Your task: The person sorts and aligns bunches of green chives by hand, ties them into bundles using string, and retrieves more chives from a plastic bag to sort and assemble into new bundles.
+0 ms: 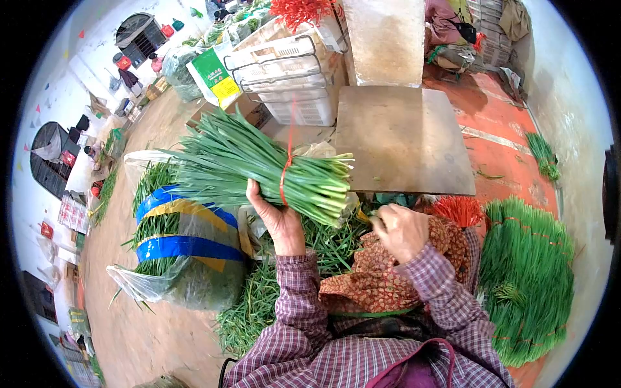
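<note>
My left hand (277, 216) holds a large bundle of green leafy stalks (246, 161) from below, thumb up along its near side. A red tie (285, 173) circles the bundle near its pale cut ends, which point right; a loose strand rises from it. My right hand (399, 231) is to the right of the cut ends, apart from them, with fingers curled over the patterned red-brown cloth (372, 278) on my lap. Whatever those fingers hold, if anything, is too small to make out. Red ties (458, 210) lie just right of this hand.
A wooden board (404, 142) stands ahead, with white crates (294, 81) to its left. Taped bagged greens (207, 258) sit at left, loose leaves (259, 310) beside my lap, and stacked tied greens (527, 284) at right. Another person (443, 29) is at the upper right.
</note>
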Demonstrator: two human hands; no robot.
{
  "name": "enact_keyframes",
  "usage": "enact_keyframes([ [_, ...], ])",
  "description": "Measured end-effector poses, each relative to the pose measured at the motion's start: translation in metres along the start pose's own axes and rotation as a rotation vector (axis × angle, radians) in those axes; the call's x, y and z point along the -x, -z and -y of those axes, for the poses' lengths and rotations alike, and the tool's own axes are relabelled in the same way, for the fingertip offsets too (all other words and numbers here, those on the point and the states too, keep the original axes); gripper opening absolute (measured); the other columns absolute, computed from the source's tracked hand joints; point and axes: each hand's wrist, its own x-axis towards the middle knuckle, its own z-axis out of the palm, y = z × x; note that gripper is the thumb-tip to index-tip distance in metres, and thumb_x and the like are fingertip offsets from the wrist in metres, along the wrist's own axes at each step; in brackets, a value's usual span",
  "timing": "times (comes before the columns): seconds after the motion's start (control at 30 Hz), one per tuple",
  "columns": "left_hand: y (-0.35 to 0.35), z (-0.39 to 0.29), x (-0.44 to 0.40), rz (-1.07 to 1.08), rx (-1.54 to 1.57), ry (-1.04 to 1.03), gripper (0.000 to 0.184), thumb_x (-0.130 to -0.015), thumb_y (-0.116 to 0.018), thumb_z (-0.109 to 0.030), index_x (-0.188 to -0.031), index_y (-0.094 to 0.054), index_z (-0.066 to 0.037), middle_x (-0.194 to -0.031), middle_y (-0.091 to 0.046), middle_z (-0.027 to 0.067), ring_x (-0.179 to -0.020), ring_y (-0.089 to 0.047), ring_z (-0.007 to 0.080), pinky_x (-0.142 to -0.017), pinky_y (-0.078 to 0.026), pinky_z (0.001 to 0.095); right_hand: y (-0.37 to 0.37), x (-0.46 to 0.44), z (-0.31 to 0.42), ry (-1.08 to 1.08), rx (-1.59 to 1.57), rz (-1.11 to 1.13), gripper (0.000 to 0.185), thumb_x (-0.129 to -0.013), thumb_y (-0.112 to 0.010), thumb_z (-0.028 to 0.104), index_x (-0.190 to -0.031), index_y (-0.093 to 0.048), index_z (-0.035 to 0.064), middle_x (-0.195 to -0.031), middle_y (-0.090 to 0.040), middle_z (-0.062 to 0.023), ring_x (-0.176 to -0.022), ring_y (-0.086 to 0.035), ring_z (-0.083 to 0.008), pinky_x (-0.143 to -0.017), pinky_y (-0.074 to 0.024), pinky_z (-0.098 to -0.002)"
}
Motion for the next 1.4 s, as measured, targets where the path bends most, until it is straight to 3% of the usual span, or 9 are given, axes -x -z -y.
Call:
enact_keyframes([
  [0.1, 0.011, -0.003, -0.007, 0.022, 0.133, 0.051, 0.051, -0.082, -0.068, -0.029, -0.125, -0.051, -0.006, -0.121, -0.06, 0.0071, -0.107, -0.059, 0.0231, -0.094, -0.052, 0.0421, 0.017, -0.004, -0.02, -0.002, -0.053, -0.019, 0.017, -0.08, -0.071, 0.019, -0.096, -0.066, 0.0137, -0.075, -0.063, -0.0007, -0.055, -0.057, -0.0125, -0.043, -0.0454, -0.0275],
  [0.2, 0.017, 0.002, -0.006, 0.058, 0.218, 0.112, 0.051, -0.081, -0.067, -0.026, -0.125, -0.052, -0.006, -0.121, -0.06, 0.0083, -0.107, -0.06, 0.0246, -0.095, -0.051, 0.0447, 0.055, -0.032, -0.002, 0.056, -0.303, -0.269, 0.017, -0.081, -0.071, 0.02, -0.093, -0.065, 0.0099, -0.076, -0.064, -0.0039, -0.06, -0.062, -0.016, -0.049, -0.0486, -0.0305],
  [0.4, 0.008, 0.008, 0.003, 0.068, 0.202, 0.133, 0.054, -0.08, -0.067, -0.033, -0.124, -0.052, -0.005, -0.116, -0.063, 0.0104, -0.101, -0.063, 0.0261, -0.088, -0.055, 0.0439, 0.065, -0.053, 0.028, 0.035, -0.453, -0.243, 0.021, -0.079, -0.073, 0.021, -0.09, -0.064, 0.0061, -0.079, -0.064, -0.0062, -0.065, -0.064, -0.0217, -0.057, -0.0512, -0.0327],
  [0.6, 0.02, 0.009, 0.0, 0.078, 0.186, 0.123, 0.054, -0.08, -0.068, -0.036, -0.122, -0.054, -0.004, -0.114, -0.064, 0.01, -0.099, -0.063, 0.0262, -0.087, -0.055, 0.044, 0.054, -0.052, 0.028, 0.069, -0.48, -0.262, 0.01, -0.079, -0.07, 0.007, -0.084, -0.063, 0.0027, -0.079, -0.064, -0.0089, -0.067, -0.065, -0.0224, -0.058, -0.0512, -0.0333],
  [0.73, 0.025, 0.003, -0.005, 0.049, 0.077, 0.077, 0.072, -0.076, -0.067, -0.053, -0.125, -0.052, -0.003, -0.118, -0.061, 0.0135, -0.104, -0.06, 0.0284, -0.094, -0.05, 0.0455, 0.058, -0.032, 0.009, 0.06, -0.398, -0.294, 0.007, -0.079, -0.069, 0.009, -0.079, -0.062, 0.0076, -0.075, -0.063, -0.0052, -0.061, -0.063, -0.0187, -0.053, -0.0521, -0.03],
  [0.93, 0.028, -0.013, -0.001, 0.128, 0.036, 0.045, 0.082, -0.079, -0.059, -0.065, -0.138, -0.041, -0.011, -0.131, -0.051, 0.0108, -0.113, -0.054, 0.0267, -0.097, -0.048, 0.0433, 0.041, 0.001, -0.054, 0.063, 0.194, 0.134, 0.019, -0.084, -0.066, 0.027, -0.088, -0.068, 0.0087, -0.072, -0.061, -0.0051, -0.059, -0.06, -0.0206, -0.049, -0.0483, -0.0352],
  [1.13, 0.011, -0.001, 0.013, 0.173, -0.084, 0.055, 0.085, -0.08, -0.055, -0.067, -0.141, -0.037, -0.012, -0.134, -0.047, 0.0113, -0.115, -0.052, 0.0293, -0.097, -0.048, 0.0436, 0.067, -0.06, 0.027, 0.101, -0.557, -0.177, 0.03, -0.082, -0.071, 0.029, -0.102, -0.065, 0.0084, -0.09, -0.067, -0.0086, -0.068, -0.065, -0.0211, -0.06, -0.053, -0.034],
  [1.27, 0.018, 0.006, 0.009, 0.178, 0.043, 0.078, 0.082, -0.079, -0.057, -0.066, -0.138, -0.04, -0.012, -0.132, -0.048, 0.0107, -0.114, -0.052, 0.0277, -0.095, -0.05, 0.045, 0.057, -0.069, 0.037, 0.22, -0.503, -0.165, 0.01, -0.08, -0.069, 0.01, -0.085, -0.064, 0.0027, -0.079, -0.063, -0.0101, -0.066, -0.063, -0.0252, -0.058, -0.0498, -0.0349],
  [1.4, 0.034, -0.005, -0.002, 0.107, -0.003, 0.105, 0.082, -0.079, -0.057, -0.066, -0.137, -0.041, -0.01, -0.132, -0.049, 0.0114, -0.113, -0.053, 0.0271, -0.096, -0.049, 0.044, 0.07, -0.047, 0.023, 0.115, -0.461, -0.213, 0.007, -0.079, -0.069, 0.011, -0.079, -0.064, 0.0066, -0.074, -0.061, -0.0063, -0.063, -0.062, -0.0223, -0.056, -0.0497, -0.0336],
])
